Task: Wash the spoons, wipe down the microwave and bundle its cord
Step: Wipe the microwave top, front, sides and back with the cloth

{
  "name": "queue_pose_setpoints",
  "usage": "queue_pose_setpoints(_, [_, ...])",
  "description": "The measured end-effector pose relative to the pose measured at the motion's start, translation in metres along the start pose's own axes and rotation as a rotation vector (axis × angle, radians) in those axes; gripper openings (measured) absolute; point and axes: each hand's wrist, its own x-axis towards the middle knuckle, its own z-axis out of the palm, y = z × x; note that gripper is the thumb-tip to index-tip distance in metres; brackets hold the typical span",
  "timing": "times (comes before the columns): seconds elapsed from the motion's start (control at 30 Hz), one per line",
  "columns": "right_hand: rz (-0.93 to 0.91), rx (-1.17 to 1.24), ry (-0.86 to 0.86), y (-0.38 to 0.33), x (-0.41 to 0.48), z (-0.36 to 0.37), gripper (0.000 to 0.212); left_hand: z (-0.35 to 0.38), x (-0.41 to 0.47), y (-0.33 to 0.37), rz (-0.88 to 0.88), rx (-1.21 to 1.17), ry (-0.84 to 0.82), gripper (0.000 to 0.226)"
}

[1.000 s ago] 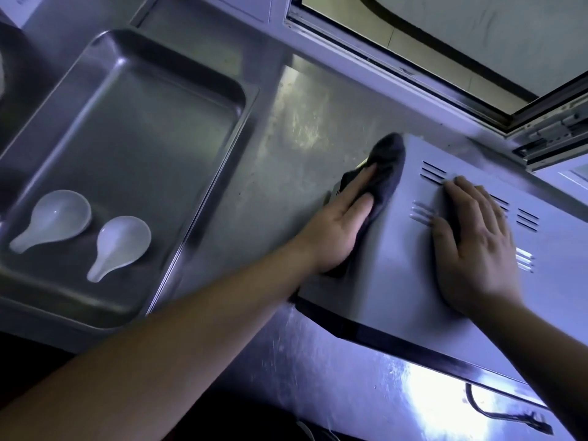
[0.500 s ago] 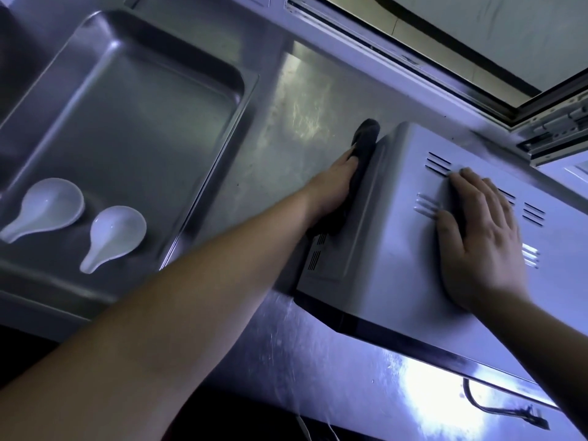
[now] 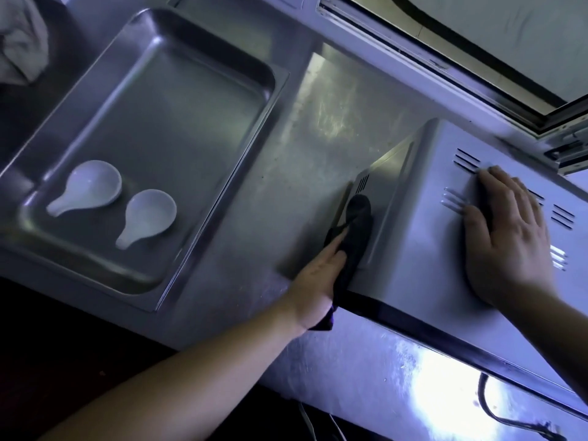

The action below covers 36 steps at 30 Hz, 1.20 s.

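Moved since earlier: the left hand (image 3: pixel 318 281) and the dark cloth (image 3: pixel 358 230) have been drawn along the microwave's side panel toward its front edge; a second ago the cloth was lying over the top rear corner.
Unchanged since earlier: the right hand (image 3: pixel 509 243) is kept on the same spot on top, and the spoons have not been shifted in the tray.
Left hand: the fingers are held straight and the cloth is pressed flat against the side panel, just below the small side vents; a tail of cloth is seen hanging out under the wrist.
Right hand: it is laid palm down, fingers spread and relaxed, over the vent slots; nothing is grasped.
Microwave (image 3: pixel 420 249): it is set on the steel countertop (image 3: pixel 318 138), below the window frame (image 3: pixel 445 55).
Tray (image 3: pixel 191 122): a white spoon (image 3: pixel 87 187) and a second spoon (image 3: pixel 148 216) are held in it, side by side near one end, bowls up, not touching.
Cord (image 3: pixel 496 415): a black length is seen lying loose on the countertop in front of the microwave, partly cut off by the picture's edge.
Far corner: a pale rag (image 3: pixel 22 39) is left bunched beyond the tray.
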Motion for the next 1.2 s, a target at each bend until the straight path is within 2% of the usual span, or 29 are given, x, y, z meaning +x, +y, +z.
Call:
queue_pose_setpoints(0.1, [0.005,0.01,0.005,0.0,0.0,0.0,0.057,0.014,-0.037,0.015,0.075,0.096,0.027,0.042])
queue_pose_setpoints(0.27, [0.003,0.033,0.001,0.001,0.0,0.0,0.058,0.038,-0.066,0.036,0.544,0.428,-0.076,0.051])
queue_pose_setpoints(0.33, [0.002,0.029,-0.003,0.001,0.001,0.001,0.058,0.038,-0.063,0.033,0.564,0.424,-0.055,0.053])
queue_pose_setpoints(0.4, [-0.001,0.015,0.007,0.001,0.001,0.001,0.057,0.034,-0.059,0.027,0.544,0.352,-0.038,0.052])
queue_pose_setpoints(0.47, [-0.002,0.007,0.014,0.001,0.001,0.002,0.055,0.029,-0.056,0.021,0.451,0.252,-0.069,0.05])
queue_pose_setpoints(0.57, [-0.003,0.011,0.021,0.0,0.0,0.002,0.053,0.02,-0.043,0.002,0.141,0.006,-0.013,0.045])
queue_pose_setpoints(0.67, [-0.01,0.012,0.025,-0.001,0.0,0.002,0.053,0.006,-0.021,-0.03,-0.119,-0.06,0.144,0.047])
queue_pose_setpoints(0.8, [-0.011,0.003,0.019,0.0,-0.001,0.0,0.053,-0.007,0.009,-0.054,-0.193,-0.085,0.215,0.038])
queue_pose_setpoints(0.97, [-0.03,-0.006,0.023,0.003,0.001,0.003,0.052,-0.021,0.043,-0.057,-0.241,-0.058,0.159,0.042])
queue_pose_setpoints(1.1, [-0.021,0.012,0.028,0.002,0.0,0.003,0.054,-0.017,0.065,-0.03,-0.261,0.003,0.122,0.039])
queue_pose_setpoints(1.2, [-0.02,0.006,0.021,0.001,0.0,0.002,0.055,-0.008,0.089,0.011,-0.247,0.15,0.103,0.038])
